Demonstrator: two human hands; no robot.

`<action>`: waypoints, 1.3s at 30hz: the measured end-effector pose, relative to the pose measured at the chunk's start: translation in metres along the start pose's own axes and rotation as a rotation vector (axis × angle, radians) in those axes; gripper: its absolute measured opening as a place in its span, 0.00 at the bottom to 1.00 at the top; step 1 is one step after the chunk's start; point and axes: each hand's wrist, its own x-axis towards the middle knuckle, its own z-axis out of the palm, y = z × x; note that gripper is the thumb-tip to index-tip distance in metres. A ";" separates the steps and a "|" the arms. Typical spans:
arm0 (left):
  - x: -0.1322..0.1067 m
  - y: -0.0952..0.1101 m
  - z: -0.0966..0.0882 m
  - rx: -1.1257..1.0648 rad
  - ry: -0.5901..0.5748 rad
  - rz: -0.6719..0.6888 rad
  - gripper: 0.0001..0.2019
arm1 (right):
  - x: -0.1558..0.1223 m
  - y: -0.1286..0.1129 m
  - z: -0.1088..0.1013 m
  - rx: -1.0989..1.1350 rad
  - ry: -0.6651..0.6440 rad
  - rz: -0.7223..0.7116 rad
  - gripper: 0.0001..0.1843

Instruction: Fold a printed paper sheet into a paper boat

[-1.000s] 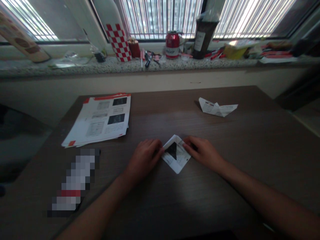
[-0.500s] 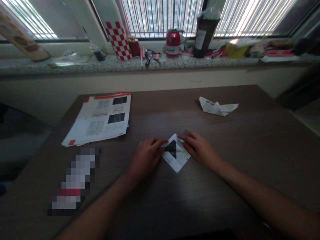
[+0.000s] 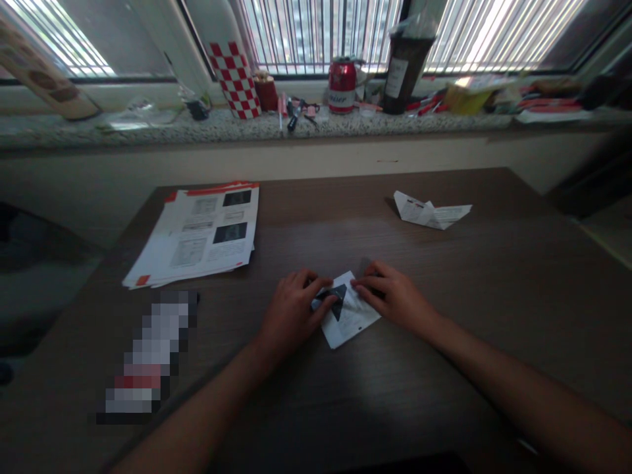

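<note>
A small folded sheet of printed paper [image 3: 348, 316] with a dark triangle on it lies on the brown wooden table [image 3: 494, 276], near the front middle. My left hand [image 3: 291, 309] rests on its left side, fingers curled and pressing on the dark flap. My right hand [image 3: 392, 296] presses its upper right edge with bent fingers. Both hands hold the paper down against the table.
A finished paper boat [image 3: 429, 212] sits at the back right of the table. A stack of printed sheets [image 3: 197, 234] lies at the back left, a blurred-out object [image 3: 148, 355] in front of it. The window sill holds a red can [image 3: 342, 85], a checkered carton [image 3: 235, 79] and clutter.
The paper has turned slightly and shifted toward me. My left fingers moved onto the dark triangle flap, and my right hand slid a little left along the top edge.
</note>
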 end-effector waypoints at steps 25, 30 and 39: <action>-0.001 0.002 0.001 -0.133 -0.035 -0.017 0.12 | 0.000 -0.001 0.002 0.109 -0.003 0.042 0.14; -0.001 0.000 -0.002 -0.294 -0.001 -0.039 0.09 | -0.003 -0.003 0.002 0.378 -0.009 0.172 0.09; -0.002 0.006 -0.011 -0.606 0.057 -0.213 0.10 | -0.005 -0.003 0.005 0.810 0.081 0.262 0.15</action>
